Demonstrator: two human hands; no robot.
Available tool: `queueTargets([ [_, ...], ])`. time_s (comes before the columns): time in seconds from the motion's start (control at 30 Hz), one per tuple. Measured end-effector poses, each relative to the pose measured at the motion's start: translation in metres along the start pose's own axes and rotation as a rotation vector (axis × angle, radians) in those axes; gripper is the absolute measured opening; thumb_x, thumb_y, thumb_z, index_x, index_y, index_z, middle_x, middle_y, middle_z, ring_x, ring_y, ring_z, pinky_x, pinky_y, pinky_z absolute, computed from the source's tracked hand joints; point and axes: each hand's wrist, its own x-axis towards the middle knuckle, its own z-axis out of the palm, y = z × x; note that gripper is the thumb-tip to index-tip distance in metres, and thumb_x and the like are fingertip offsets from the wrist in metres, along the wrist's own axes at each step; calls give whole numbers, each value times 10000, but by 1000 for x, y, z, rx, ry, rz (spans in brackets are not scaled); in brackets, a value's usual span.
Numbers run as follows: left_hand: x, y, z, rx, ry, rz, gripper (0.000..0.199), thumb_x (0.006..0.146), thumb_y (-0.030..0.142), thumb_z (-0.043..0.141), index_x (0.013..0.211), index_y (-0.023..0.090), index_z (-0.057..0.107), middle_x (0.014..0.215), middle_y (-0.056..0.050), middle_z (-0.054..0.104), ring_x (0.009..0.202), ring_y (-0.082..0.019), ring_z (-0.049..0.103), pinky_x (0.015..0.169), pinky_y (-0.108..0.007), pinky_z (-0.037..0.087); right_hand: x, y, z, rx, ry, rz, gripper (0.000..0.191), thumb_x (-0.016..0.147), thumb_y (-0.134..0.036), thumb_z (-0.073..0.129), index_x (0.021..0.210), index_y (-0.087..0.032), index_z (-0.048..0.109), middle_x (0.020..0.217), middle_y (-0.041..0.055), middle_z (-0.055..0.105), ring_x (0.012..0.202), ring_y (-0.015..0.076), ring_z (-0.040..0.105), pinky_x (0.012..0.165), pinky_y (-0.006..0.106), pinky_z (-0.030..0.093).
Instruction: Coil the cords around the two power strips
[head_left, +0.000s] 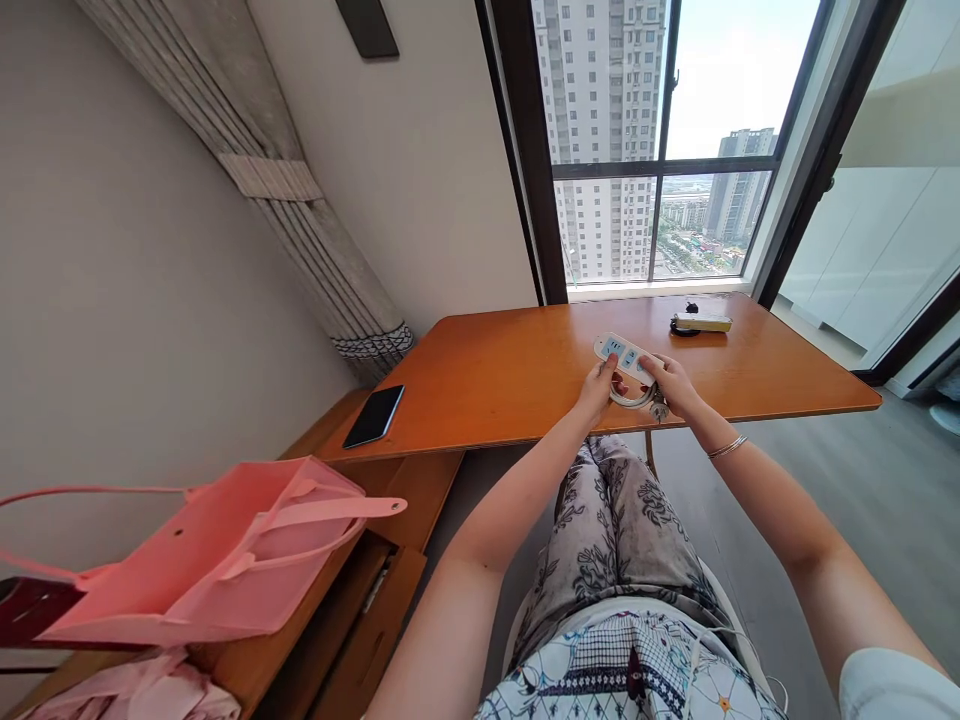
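Between my two hands, over the front edge of the table, is a white power strip [628, 357] with blue socket faces. My left hand [598, 388] closes on its left end, thumb on top. Closed on the other end is my right hand [670, 383], its thumb also on the upper face. A coiled pale cord [632, 401] hangs below the strip, and its plug [659, 410] dangles by my right fingers. Farther back on the table lies a second power strip [702, 322], pale with a yellowish side and a dark cord beside it.
The orange-brown wooden table [487, 375] stretches before a window. A black phone [374, 415] lies at its left end. To the left, a pink bag [225, 560] sits on a wooden cabinet [367, 620] with an open drawer or door. Gathered curtains [300, 225] hang behind.
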Motion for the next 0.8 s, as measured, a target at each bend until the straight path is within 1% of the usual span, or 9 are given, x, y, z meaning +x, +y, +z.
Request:
queueTargets([
  [0.07, 5, -7, 1, 59, -17, -33, 465, 806, 613, 701, 831, 180, 535, 627, 50, 520, 474, -81, 509, 568, -262, 509, 2, 0, -6, -31, 22, 23, 388, 696, -496, 822, 876, -173, 703, 673, -18, 659, 517, 95, 536, 452, 210, 495],
  [0.2, 18, -21, 4, 214, 10, 53, 451, 831, 601, 676, 762, 183, 521, 523, 75, 432, 402, -84, 451, 507, -249, 473, 4, 5, -15, -17, 16, 103, 379, 728, -514, 797, 754, -160, 664, 554, -31, 585, 443, 90, 496, 415, 211, 477],
  [0.27, 24, -28, 5, 262, 27, 67, 456, 824, 612, 675, 770, 181, 537, 525, 65, 445, 417, -99, 490, 503, -241, 460, 5, 8, -18, -7, 38, 127, 380, 746, -513, 788, 725, -161, 646, 544, -24, 582, 445, 100, 516, 408, 212, 474],
  [0.37, 30, -37, 6, 314, -9, 37, 459, 847, 627, 631, 839, 172, 569, 637, 8, 567, 524, -139, 601, 555, -257, 484, 10, 9, -29, -55, 51, 138, 366, 766, -489, 787, 716, -154, 647, 553, -4, 601, 453, 105, 533, 406, 207, 464],
  [0.43, 34, -40, 2, 362, -8, 52, 423, 856, 588, 638, 885, 170, 582, 765, -36, 642, 630, -155, 650, 617, -268, 500, 16, 8, -42, -144, 79, 148, 356, 787, -471, 779, 709, -149, 650, 543, 3, 602, 442, 104, 523, 406, 208, 455],
  [0.5, 38, -39, -8, 408, 35, 95, 348, 847, 503, 679, 914, 172, 592, 871, -60, 674, 725, -156, 663, 685, -268, 500, 24, 6, -60, -237, 134, 170, 351, 809, -451, 766, 692, -144, 644, 518, 11, 594, 426, 110, 513, 393, 214, 436],
  [0.57, 42, -35, -22, 447, 93, 135, 266, 843, 415, 690, 917, 179, 593, 905, -61, 677, 782, -154, 657, 749, -275, 496, 33, 0, -82, -296, 198, 186, 351, 835, -429, 746, 665, -145, 629, 490, 18, 579, 417, 117, 507, 381, 220, 414],
  [0.67, 48, -24, -52, 535, 194, 202, 162, 829, 318, 676, 865, 187, 587, 893, -60, 669, 845, -177, 648, 841, -319, 490, 45, -11, -116, -377, 307, 192, 338, 880, -385, 704, 654, -150, 615, 489, 23, 571, 422, 118, 504, 406, 232, 422],
  [0.8, 49, -8, -91, 688, 301, 287, 36, 804, 197, 628, 802, 190, 593, 935, -93, 675, 960, -227, 633, 960, -379, 454, 58, -22, -151, -521, 390, 207, 287, 917, -338, 653, 723, -126, 661, 580, 86, 645, 505, 160, 575, 501, 282, 484],
])
